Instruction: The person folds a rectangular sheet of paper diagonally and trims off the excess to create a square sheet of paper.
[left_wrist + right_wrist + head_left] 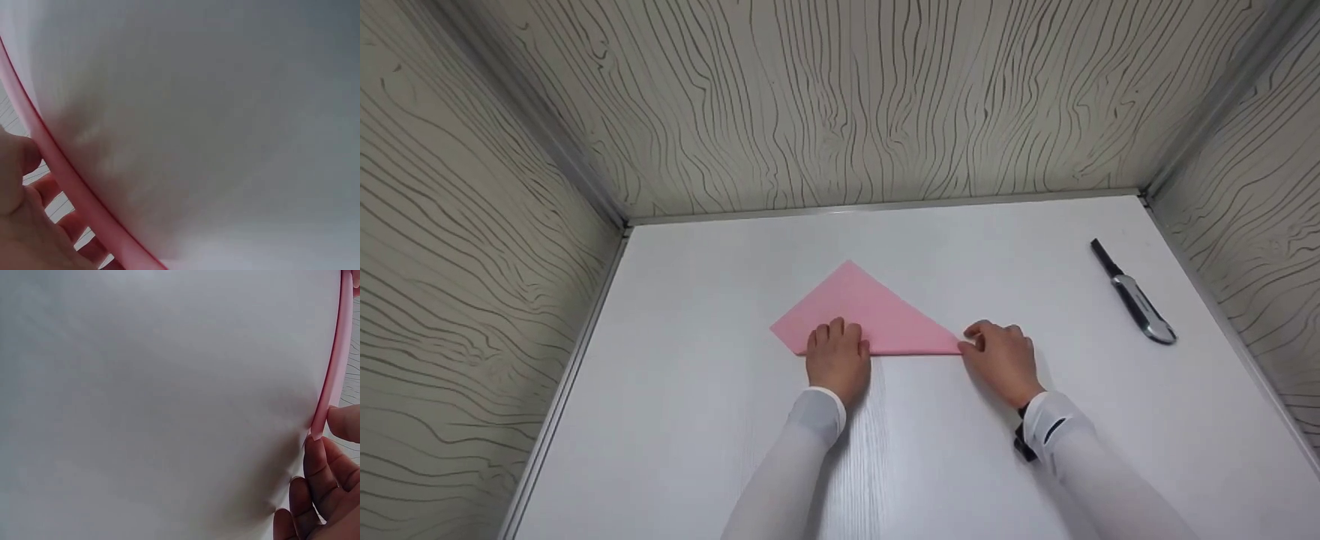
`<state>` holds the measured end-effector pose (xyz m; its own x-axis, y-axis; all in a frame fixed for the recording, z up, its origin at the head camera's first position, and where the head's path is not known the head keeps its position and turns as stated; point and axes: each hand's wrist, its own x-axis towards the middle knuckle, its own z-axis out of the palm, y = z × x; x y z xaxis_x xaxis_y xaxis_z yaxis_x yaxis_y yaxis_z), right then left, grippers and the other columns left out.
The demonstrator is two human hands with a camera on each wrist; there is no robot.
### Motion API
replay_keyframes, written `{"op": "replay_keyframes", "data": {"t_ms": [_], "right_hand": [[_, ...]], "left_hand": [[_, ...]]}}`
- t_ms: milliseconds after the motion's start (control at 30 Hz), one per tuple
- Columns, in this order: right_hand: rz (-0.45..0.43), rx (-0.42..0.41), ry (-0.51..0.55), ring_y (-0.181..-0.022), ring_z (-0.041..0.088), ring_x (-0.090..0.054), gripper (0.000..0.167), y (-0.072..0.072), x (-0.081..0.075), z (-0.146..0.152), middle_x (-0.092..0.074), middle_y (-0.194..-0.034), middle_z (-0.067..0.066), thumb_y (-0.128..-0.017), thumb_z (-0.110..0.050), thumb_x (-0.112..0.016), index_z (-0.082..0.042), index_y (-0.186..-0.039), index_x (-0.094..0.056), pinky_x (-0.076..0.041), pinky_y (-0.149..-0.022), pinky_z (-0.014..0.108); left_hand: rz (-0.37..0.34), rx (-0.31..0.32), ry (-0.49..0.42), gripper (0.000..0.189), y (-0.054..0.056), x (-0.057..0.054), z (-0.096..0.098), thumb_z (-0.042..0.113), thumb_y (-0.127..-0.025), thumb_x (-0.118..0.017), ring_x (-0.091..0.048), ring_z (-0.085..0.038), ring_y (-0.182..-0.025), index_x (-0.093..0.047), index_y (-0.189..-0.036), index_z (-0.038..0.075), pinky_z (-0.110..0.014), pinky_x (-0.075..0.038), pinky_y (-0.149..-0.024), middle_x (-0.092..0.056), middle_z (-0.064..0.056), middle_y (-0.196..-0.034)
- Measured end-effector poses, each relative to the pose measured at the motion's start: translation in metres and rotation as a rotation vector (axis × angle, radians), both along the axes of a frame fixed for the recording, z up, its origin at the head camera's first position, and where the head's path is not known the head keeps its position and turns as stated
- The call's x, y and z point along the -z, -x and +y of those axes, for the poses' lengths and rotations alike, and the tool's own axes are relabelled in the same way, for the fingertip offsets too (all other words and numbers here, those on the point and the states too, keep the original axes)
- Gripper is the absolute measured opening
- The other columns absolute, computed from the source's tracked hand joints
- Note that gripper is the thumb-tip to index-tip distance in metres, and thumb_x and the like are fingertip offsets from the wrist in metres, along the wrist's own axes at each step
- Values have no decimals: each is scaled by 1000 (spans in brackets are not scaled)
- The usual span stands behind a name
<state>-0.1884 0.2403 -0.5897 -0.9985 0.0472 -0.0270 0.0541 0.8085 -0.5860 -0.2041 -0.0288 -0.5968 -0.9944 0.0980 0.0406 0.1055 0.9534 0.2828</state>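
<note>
A sheet of pink paper (870, 307) lies on the white table, folded along its near edge, with one corner pointing away from me. My left hand (838, 360) rests palm down over the left part of that fold, its fingers extended onto the paper. In the left wrist view the folded edge (84, 199) runs past the thumb and fingers. At the paper's right tip is my right hand (1001, 360), bent at the fingers. The right wrist view shows its thumb and index finger pinching the narrow folded tip (319, 430).
A black-and-silver handled tool (1136, 300) with a narrow black end lies at the table's right side. Wood-grain panels (840, 97) stand behind the table and along both sides, with a metal strip (885, 206) at the back edge.
</note>
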Motion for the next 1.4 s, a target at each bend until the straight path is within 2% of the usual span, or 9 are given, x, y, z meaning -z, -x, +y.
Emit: {"op": "replay_keyframes", "data": {"t_ms": [367, 600, 733, 867, 1100, 1233, 1400], "right_hand": [[15, 0, -3, -93, 31, -51, 26, -1, -1, 1, -63, -85, 3, -97, -29, -68, -8, -113, -71, -37, -86, 47], [15, -5, -5, -94, 30, -51, 23, 0, -2, 0, -64, -85, 3, -97, -26, -68, -9, -111, -73, -38, -83, 46], [34, -15, -26, -92, 30, -52, 17, 1, -1, 0, -67, -83, 1, -97, -24, -69, -11, -103, -77, -39, -81, 46], [43, -18, -32, -91, 30, -52, 16, 1, -1, 0, -68, -83, 1, -96, -25, -70, -11, -99, -78, -40, -81, 47], [24, -14, -10, -93, 30, -53, 18, 1, -2, 1, -69, -85, 2, -97, -26, -70, -10, -99, -77, -40, -84, 48], [22, -10, -3, -94, 30, -53, 17, 1, -2, 2, -70, -87, 2, -96, -26, -70, -10, -98, -77, -40, -85, 49], [14, -5, -6, -95, 31, -53, 17, 1, -1, 1, -70, -87, 3, -96, -26, -71, -10, -98, -77, -40, -85, 49]], "left_hand": [[58, 3, 30, 28, -1, 8, 1, 36, -104, -56, -48, -30, -123, -62, -123, 18, -52, -32, -115, -56, -6, -127], [12, -1, 82, 37, -1, 8, 3, 37, -105, -53, -45, -32, -132, -57, -137, 18, -57, -20, -121, -53, -9, -139], [-6, 14, 136, 50, -1, 5, 3, 39, -106, -52, -44, -34, -135, -49, -152, 20, -57, -17, -122, -50, -9, -146], [-8, 39, 174, 54, 0, 2, 3, 39, -106, -51, -45, -35, -135, -46, -155, 18, -55, -18, -122, -51, -11, -147], [-13, 41, 208, 55, 0, 1, 2, 40, -107, -49, -45, -37, -136, -46, -154, 12, -49, -23, -122, -48, -16, -150], [22, 31, 207, 54, 0, 0, 1, 41, -106, -53, -49, -37, -133, -53, -149, 9, -46, -32, -118, -50, -18, -150], [32, 27, 145, 51, -1, -1, -1, 39, -104, -58, -52, -37, -128, -54, -150, 16, -47, -42, -111, -51, -19, -149]]}}
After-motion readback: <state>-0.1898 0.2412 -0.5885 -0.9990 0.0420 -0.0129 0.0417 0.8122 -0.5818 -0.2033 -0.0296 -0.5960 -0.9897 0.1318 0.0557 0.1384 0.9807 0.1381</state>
